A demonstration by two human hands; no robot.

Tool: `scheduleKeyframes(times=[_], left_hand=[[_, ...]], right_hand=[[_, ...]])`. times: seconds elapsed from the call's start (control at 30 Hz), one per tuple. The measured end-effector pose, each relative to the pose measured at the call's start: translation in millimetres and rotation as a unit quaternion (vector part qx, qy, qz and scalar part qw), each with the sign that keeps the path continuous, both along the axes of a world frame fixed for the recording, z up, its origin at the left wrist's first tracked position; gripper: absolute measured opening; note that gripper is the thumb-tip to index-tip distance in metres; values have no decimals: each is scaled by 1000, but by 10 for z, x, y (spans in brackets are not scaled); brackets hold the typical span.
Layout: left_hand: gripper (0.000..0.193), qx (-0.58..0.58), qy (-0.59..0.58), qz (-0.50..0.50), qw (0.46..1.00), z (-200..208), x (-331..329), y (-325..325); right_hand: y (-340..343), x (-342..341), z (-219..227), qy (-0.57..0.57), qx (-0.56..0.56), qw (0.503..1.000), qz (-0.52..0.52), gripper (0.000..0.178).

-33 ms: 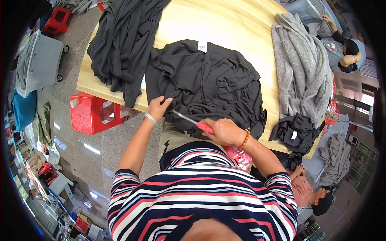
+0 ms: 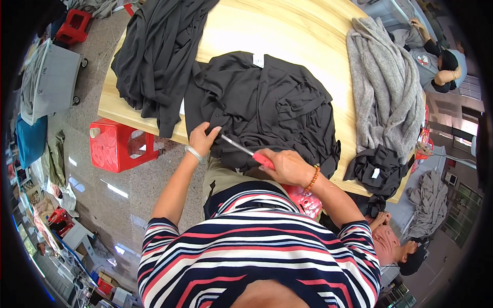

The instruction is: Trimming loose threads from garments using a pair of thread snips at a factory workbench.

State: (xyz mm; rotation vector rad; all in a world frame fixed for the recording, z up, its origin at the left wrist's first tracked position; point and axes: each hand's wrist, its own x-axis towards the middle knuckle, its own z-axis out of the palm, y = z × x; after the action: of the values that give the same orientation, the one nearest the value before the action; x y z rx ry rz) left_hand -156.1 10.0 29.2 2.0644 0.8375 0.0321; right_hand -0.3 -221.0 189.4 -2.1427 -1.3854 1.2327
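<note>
I note the black garment (image 2: 277, 97) on the counter (image 2: 251, 25) at the wearer's twelve o'clock, left hand (image 2: 200, 141) at its eight-o'clock edge, pinch unclear, right grip (image 2: 290, 168) wrapped round a red-handled tool (image 2: 264, 160): apparently tool work on cloth, calling for steadiness and careful tip placement.

On the right of the wooden table (image 2: 282, 23) we see a heap of grey knit fabric (image 2: 385, 87). To the left, below the table edge, we find a red plastic stool (image 2: 109, 149), and beyond it a pale wheeled bin (image 2: 59, 77) with grey cloth inside. We notice a blue bundle (image 2: 31, 141) near the bin and a second red stool (image 2: 73, 25) farther off. At right, we see two co-workers (image 2: 447, 66) and another grey cloth heap (image 2: 429, 200).
</note>
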Motion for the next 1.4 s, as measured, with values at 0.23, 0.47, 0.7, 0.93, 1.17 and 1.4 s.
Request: scheduleKeyframes(times=[0.23, 0.47, 0.7, 0.93, 1.17, 1.4], left_hand=[[41, -250, -99, 223, 937, 38, 823, 99], [31, -561, -188, 300, 748, -273, 856, 261], [27, -592, -178, 263, 741, -289, 850, 257], [18, -595, -187, 279, 730, -240, 773, 281], [50, 79, -150, 214, 962, -160, 449, 317], [48, -49, 44, 163, 984, -424, 46, 604]], right_hand=[[40, 198, -49, -53, -3, 996, -67, 39], [207, 362, 9, -75, -44, 995, -56, 35], [907, 543, -278, -85, -10, 995, -45, 37], [559, 495, -103, -31, -54, 998, 25, 38], [277, 490, -235, -25, -5, 995, -97, 38], [-21, 340, -395, -84, 55, 991, -93, 39]])
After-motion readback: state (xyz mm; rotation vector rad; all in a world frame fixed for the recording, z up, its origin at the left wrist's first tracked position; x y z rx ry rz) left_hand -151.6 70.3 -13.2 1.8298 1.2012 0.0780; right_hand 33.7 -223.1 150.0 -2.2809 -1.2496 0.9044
